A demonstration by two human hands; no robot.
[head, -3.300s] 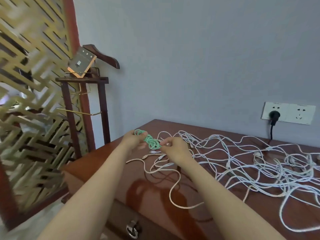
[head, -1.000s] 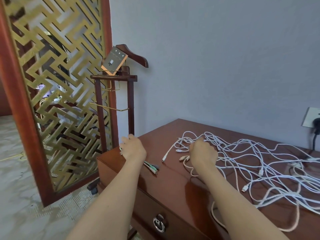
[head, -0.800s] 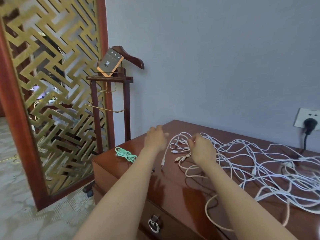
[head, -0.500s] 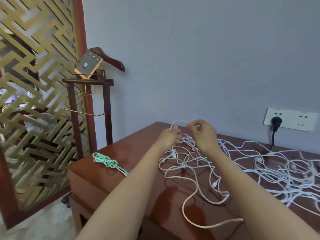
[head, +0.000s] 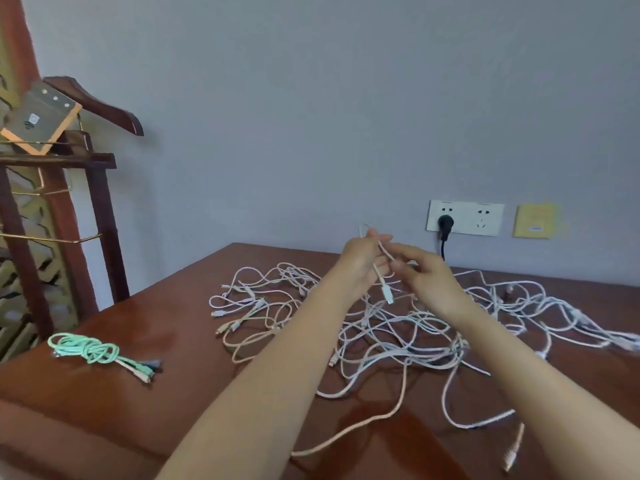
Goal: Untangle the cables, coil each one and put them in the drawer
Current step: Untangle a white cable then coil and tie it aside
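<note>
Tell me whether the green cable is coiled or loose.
Coiled. The green cable lies wound in a tight bundle on the desk top, plug ends together, apart from the white tangle.

So both hands are up over the desk (head: 166, 306), about mid-frame. The left hand (head: 360, 263) has a white cable (head: 385, 289) running through its curled fingers, with the plug end dangling below. The right hand (head: 427, 277), at 3 o'clock of it, pinches the same cable. Underneath, a messy tangle of white cables (head: 377, 337) sprawls over the desk. A coiled green cable (head: 86, 351) lies well apart at 8 o'clock, near the desk corner. At 1 o'clock of the hands there's a wall socket (head: 485, 221) with a black plug (head: 445, 224) in it.
</note>
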